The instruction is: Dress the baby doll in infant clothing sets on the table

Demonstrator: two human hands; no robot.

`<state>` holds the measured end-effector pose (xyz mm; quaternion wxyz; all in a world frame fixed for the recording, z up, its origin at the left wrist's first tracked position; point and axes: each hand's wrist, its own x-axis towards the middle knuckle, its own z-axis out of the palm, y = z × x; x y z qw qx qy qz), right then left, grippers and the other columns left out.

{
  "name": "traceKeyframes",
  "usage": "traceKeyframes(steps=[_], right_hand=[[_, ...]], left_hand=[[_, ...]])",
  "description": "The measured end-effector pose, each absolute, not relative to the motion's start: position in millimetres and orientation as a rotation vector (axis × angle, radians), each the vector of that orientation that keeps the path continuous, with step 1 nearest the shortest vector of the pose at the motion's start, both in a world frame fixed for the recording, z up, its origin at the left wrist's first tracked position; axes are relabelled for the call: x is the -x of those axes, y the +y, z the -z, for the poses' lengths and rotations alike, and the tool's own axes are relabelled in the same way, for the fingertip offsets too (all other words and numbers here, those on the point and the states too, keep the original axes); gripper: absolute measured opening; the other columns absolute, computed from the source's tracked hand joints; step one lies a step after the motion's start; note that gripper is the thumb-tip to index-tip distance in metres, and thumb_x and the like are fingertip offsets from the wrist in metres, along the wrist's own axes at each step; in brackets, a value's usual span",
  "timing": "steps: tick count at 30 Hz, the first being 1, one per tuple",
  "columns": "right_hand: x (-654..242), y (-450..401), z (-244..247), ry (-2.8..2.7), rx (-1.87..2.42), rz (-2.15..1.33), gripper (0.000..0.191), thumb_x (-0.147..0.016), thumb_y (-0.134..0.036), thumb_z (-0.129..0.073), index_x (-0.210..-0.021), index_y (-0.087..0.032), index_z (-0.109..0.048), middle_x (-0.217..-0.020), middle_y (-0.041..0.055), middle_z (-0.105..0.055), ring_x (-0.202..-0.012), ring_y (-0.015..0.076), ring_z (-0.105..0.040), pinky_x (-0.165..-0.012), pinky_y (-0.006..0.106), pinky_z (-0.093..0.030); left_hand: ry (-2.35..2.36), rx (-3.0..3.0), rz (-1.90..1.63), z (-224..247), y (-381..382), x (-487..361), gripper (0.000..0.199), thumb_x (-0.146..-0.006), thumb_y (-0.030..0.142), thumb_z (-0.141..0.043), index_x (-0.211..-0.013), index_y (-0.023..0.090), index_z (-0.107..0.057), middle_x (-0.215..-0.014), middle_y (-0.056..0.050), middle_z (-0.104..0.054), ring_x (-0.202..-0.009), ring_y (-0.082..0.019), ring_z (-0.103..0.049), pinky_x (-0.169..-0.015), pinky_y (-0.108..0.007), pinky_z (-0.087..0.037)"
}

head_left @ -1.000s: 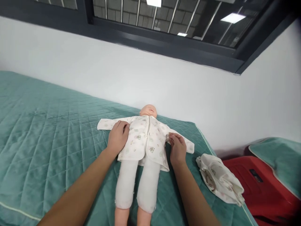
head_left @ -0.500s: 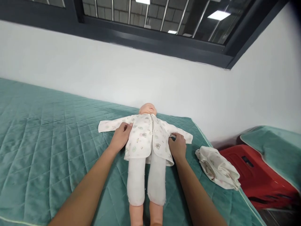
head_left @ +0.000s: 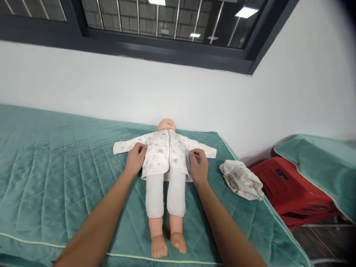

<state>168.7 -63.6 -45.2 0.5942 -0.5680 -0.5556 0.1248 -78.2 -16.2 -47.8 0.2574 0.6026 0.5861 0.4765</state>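
A baby doll [head_left: 166, 124] lies on its back on a green quilted cover, feet toward me. It wears white leggings [head_left: 154, 194] and a white printed baby jacket [head_left: 160, 154], its sleeves spread out to both sides. At the jacket's left side edge, just under the sleeve, my left hand [head_left: 135, 158] is closed with the fingertips on the cloth. My right hand [head_left: 199, 166] pinches the jacket's right side edge between thumb and fingers; the exact grip is partly hidden. The jacket front shows a central fastening line.
A crumpled white printed cloth [head_left: 241, 180] lies near the right edge of the green quilted cover [head_left: 69, 178]. Beyond that edge stands a red plastic object [head_left: 292, 189], partly under another green cover [head_left: 314, 159]. A white wall [head_left: 111, 89] and a dark-framed window rise behind.
My view has shifted, and the doll's feet now show fully. My right hand has moved in from beneath the right sleeve to the jacket's side edge. The left hand stays at its side.
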Motion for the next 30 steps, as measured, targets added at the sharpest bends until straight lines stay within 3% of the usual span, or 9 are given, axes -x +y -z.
traceKeyframes(steps=[5, 10, 12, 16, 18, 23, 26, 30], right_hand=[[-142.2, -105.3, 42.1, -1.604, 1.14, -0.307, 0.004, -0.09, -0.027, -0.058, -0.092, -0.025, -0.06, -0.098, 0.0035, -0.059, -0.099, 0.0211, -0.055, -0.09, 0.037, -0.044], [-147.1, -107.9, 41.6, -1.799, 1.127, -0.346, 0.04, -0.081, -0.028, -0.072, -0.119, -0.029, -0.059, -0.119, 0.0073, -0.052, -0.118, 0.0258, -0.049, -0.105, 0.045, -0.04], [-150.2, -104.7, 40.2, -1.849, 1.112, -0.372, 0.043, -0.081, -0.027, -0.074, -0.121, -0.029, -0.06, -0.121, 0.0078, -0.05, -0.119, 0.0259, -0.05, -0.106, 0.044, -0.04], [-150.7, -99.8, 39.1, -1.819, 1.089, -0.29, 0.018, -0.087, -0.025, -0.067, -0.105, -0.026, -0.065, -0.109, 0.0061, -0.057, -0.105, 0.0226, -0.056, -0.093, 0.038, -0.046], [-150.7, -96.8, 41.7, -1.756, 1.101, -0.245, 0.007, -0.09, -0.025, -0.061, -0.095, -0.024, -0.066, -0.098, 0.004, -0.06, -0.093, 0.0196, -0.058, -0.085, 0.035, -0.046], [-163.6, -79.2, 57.8, -1.264, 1.272, -0.374, 0.014, -0.086, -0.035, -0.064, -0.084, -0.022, -0.063, -0.072, -0.0029, -0.055, -0.068, 0.0143, -0.05, -0.069, 0.029, -0.044], [-176.8, -65.4, 65.5, -0.855, 1.227, -0.554, 0.021, -0.08, -0.039, -0.064, -0.09, -0.021, -0.059, -0.078, -0.0024, -0.06, -0.07, 0.015, -0.056, -0.069, 0.029, -0.049], [-183.3, -60.6, 67.5, -0.741, 1.172, -0.616, 0.032, -0.079, -0.038, -0.06, -0.105, -0.022, -0.053, -0.098, 0.0033, -0.066, -0.084, 0.0183, -0.065, -0.075, 0.033, -0.055]], left_hand=[[1.454, -1.881, -1.324, 53.0, -60.7, 82.1, 0.02, -0.091, 0.04, -0.052, -0.085, 0.022, -0.057, -0.077, 0.001, -0.061, -0.072, -0.017, -0.055, -0.072, -0.029, -0.041], [1.104, -2.221, -1.399, 53.6, -92.5, 81.6, 0.027, -0.086, 0.036, -0.065, -0.108, 0.021, -0.06, -0.109, -0.008, -0.058, -0.107, -0.024, -0.052, -0.095, -0.037, -0.042], [1.117, -2.239, -1.385, 53.5, -94.7, 79.7, 0.027, -0.087, 0.032, -0.064, -0.111, 0.021, -0.06, -0.111, -0.009, -0.056, -0.11, -0.024, -0.05, -0.095, -0.038, -0.042], [1.179, -2.248, -1.506, 57.4, -88.0, 76.1, 0.01, -0.092, 0.027, -0.057, -0.096, 0.02, -0.061, -0.097, -0.005, -0.06, -0.096, -0.02, -0.054, -0.09, -0.035, -0.042], [1.227, -2.155, -1.53, 60.3, -83.2, 76.4, 0.014, -0.094, 0.031, -0.054, -0.09, 0.02, -0.061, -0.089, -0.003, -0.061, -0.087, -0.018, -0.055, -0.084, -0.032, -0.043], [1.469, -1.44, -1.623, 65.1, -71.1, 84.5, 0.033, -0.095, 0.047, -0.051, -0.079, 0.019, -0.058, -0.072, 0.002, -0.055, -0.069, -0.014, -0.05, -0.066, -0.027, -0.04], [1.436, -1.127, -1.793, 65.5, -66.5, 88.9, 0.04, -0.093, 0.053, -0.051, -0.071, 0.019, -0.051, -0.066, 0.004, -0.046, -0.063, -0.013, -0.042, -0.06, -0.025, -0.035], [1.416, -1.101, -1.831, 63.7, -71.4, 90.5, 0.046, -0.091, 0.058, -0.052, -0.067, 0.02, -0.048, -0.064, 0.004, -0.041, -0.062, -0.012, -0.038, -0.058, -0.026, -0.033]])
